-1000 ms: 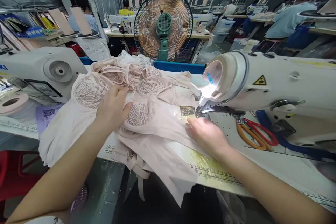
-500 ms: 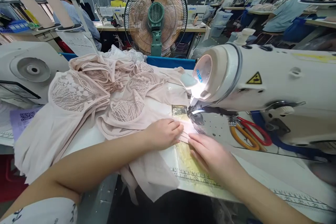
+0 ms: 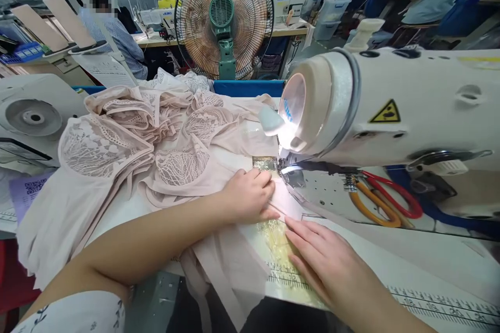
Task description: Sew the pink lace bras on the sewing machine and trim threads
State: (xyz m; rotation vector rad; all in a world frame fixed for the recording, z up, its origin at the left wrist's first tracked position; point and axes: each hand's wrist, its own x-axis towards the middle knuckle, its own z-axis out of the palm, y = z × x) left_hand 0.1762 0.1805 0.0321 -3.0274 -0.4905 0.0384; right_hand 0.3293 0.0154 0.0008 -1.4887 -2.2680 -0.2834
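Pale pink lace bra pieces [image 3: 182, 166] spread over the table left of a white sewing machine [image 3: 375, 109]. Its lamp lights the needle area, where a flat strip of pink fabric [image 3: 286, 200] lies. My left hand [image 3: 250, 196] rests on that fabric just in front of the needle, fingers curled and pressed together on it. My right hand [image 3: 324, 252] lies lower right, fingers extended, its fingertips at the fabric's near edge. Beneath the hands, yellow tape [image 3: 276, 242] covers part of the table.
Scissors with orange and red handles [image 3: 377, 203] lie under the machine arm. A measuring scale [image 3: 441, 304] runs along the front edge. A large fan [image 3: 224, 15] stands behind the table. Another machine [image 3: 35, 114] is at the left, and a person in stripes [image 3: 113, 36] sits beyond.
The camera view has shifted slightly. My right hand has moved down and right, its fingers flatter and farther from my left hand. My left hand has moved slightly toward the needle.
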